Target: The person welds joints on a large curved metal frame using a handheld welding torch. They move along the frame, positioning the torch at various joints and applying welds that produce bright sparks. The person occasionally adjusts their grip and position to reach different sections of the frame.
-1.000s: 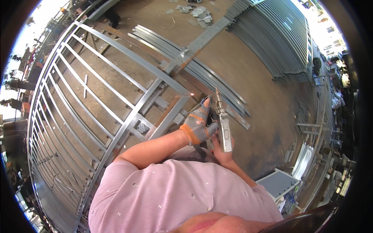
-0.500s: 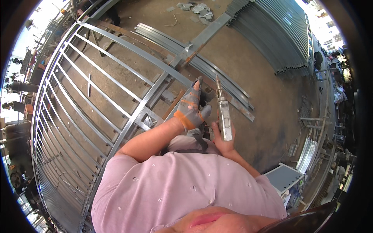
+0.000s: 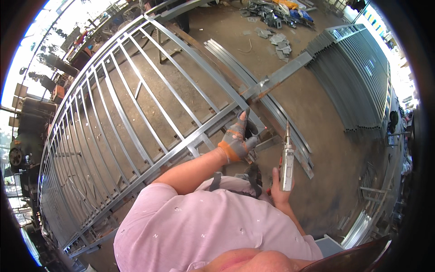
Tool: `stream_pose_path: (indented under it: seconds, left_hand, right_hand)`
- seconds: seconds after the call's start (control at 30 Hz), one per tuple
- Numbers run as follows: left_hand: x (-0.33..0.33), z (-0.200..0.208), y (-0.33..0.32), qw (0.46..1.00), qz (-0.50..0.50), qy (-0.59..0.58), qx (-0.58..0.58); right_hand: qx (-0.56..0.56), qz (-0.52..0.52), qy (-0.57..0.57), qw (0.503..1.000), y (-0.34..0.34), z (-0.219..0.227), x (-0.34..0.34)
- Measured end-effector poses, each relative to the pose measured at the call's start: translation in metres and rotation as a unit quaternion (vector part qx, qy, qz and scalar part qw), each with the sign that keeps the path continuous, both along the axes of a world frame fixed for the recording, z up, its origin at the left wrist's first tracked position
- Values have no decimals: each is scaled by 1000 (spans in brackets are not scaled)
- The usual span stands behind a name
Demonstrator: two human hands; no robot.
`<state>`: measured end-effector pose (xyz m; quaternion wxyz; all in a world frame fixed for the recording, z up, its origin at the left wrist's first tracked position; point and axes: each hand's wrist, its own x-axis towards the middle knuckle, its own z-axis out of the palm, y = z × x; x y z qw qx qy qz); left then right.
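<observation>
My left hand (image 3: 237, 139), in a worn grey glove with orange bands and cuff, lies by the corner of a long barred metal frame (image 3: 203, 128). Its fingers are stretched out and its thumb stands apart. Just past the fingertips, the end of the frame's steel bar (image 3: 256, 119) sticks out, and what lies under the palm is hidden. My bare right hand (image 3: 280, 192) is shut round the grip of a silver welding gun (image 3: 287, 167). The gun's slim nozzle points away from me, apart from the frame. A small red light spot shows near the bar's end.
Loose metal profiles (image 3: 253, 75) lie beyond the frame, across a steel beam (image 3: 290, 70). A tall stack of ribbed grey metal lengths (image 3: 349, 81) stands at far right. Flat metal scraps (image 3: 278, 41) lie on the floor. More bright profiles (image 3: 358, 231) rest at lower right.
The view has swung, so the frame and stack sit further right and lower. My left hand is nearer the frame's corner, showing more of the bar's end. The gun stays in my right hand.
</observation>
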<state>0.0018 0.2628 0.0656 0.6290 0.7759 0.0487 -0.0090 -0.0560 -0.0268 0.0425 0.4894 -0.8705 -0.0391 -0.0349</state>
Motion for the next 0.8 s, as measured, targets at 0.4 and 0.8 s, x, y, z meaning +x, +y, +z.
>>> stream_pose_path:
  seconds: [0.4,0.8]
  left_hand:
    - [-25,-35,-77,941,-240,147,190]
    - [11,-134,-216,960,-262,-30,94]
  right_hand:
    - [54,78,-14,995,-37,14,47]
    - [122,237,56,962,-52,49,125]
